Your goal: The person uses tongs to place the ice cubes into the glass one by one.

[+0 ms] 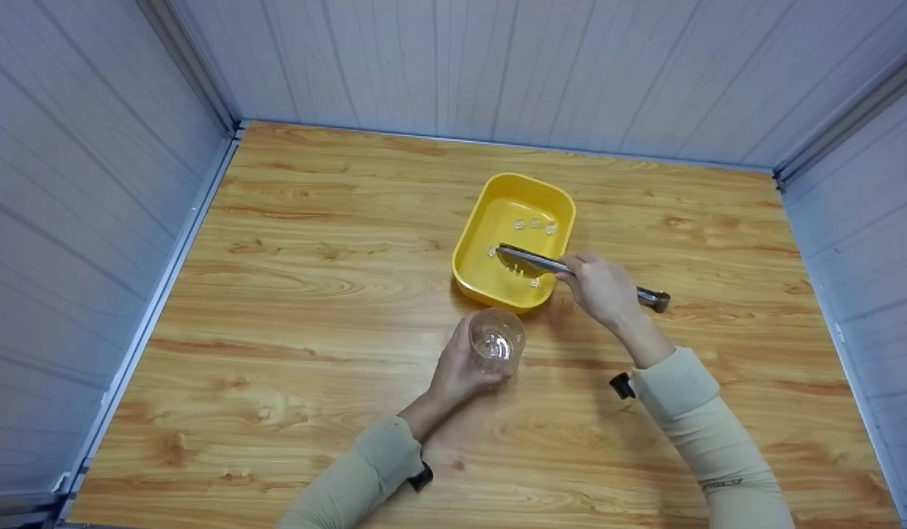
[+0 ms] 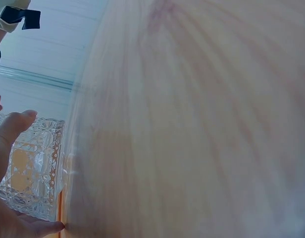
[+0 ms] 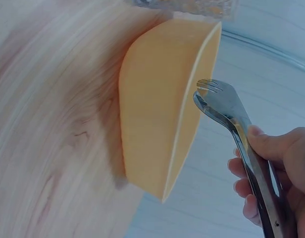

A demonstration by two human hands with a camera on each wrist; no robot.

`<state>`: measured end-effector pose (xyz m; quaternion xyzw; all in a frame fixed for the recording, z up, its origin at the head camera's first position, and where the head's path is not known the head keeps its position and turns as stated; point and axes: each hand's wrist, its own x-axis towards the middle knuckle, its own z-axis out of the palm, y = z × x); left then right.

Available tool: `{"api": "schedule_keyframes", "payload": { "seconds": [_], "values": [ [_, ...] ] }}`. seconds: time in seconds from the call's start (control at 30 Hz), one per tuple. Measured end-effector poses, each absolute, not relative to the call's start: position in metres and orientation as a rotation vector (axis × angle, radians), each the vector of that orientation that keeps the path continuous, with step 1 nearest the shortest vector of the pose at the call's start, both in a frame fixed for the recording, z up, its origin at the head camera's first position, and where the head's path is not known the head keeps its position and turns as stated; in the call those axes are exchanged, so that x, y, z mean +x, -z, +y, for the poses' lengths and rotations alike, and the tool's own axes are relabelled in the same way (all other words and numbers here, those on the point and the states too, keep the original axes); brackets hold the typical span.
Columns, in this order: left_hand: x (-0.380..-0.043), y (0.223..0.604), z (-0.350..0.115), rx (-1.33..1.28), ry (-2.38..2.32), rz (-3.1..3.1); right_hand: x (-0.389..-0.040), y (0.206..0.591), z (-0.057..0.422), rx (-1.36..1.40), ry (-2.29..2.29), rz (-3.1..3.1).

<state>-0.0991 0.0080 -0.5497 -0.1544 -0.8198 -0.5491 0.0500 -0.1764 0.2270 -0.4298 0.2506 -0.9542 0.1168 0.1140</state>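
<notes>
My right hand (image 1: 604, 292) grips a pair of metal tongs (image 3: 259, 168) around the middle. In the head view the tongs' tips reach over the inside of a yellow tub (image 1: 471, 275); whether they pinch anything cannot be seen. Several small clear pieces (image 1: 535, 222) lie scattered on the tub's floor, some near the tips. With fingers and thumb around its side, my left hand (image 1: 457, 371) holds a clear patterned glass (image 2: 41, 168) upright just in front of the tub. Something shiny shows at the bottom of the glass, too unclear to name.
A wood-grain table (image 1: 299, 353) lies under everything. Pale panel walls (image 1: 394, 66) rise along its back, left and right sides. A black strap end (image 1: 622, 386) sticks out at the right cuff, another (image 1: 421, 476) at the left cuff.
</notes>
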Motion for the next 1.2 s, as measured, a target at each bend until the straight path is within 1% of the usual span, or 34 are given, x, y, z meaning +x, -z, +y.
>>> {"api": "schedule_keyframes", "payload": {
  "seconds": [0.6,0.87,1.2],
  "values": [
    [-0.099,0.550,0.008,-0.483,1.690,-2.465,-0.135,0.411,0.225,0.848,-0.462,-2.644],
    [-0.100,0.552,0.007,-0.537,1.706,-2.424,-0.119,0.410,0.225,0.938,-0.442,-2.580],
    [-0.099,0.551,0.008,-0.543,1.696,-2.429,-0.105,0.411,0.222,0.962,-0.421,-2.615]
  ]
}}
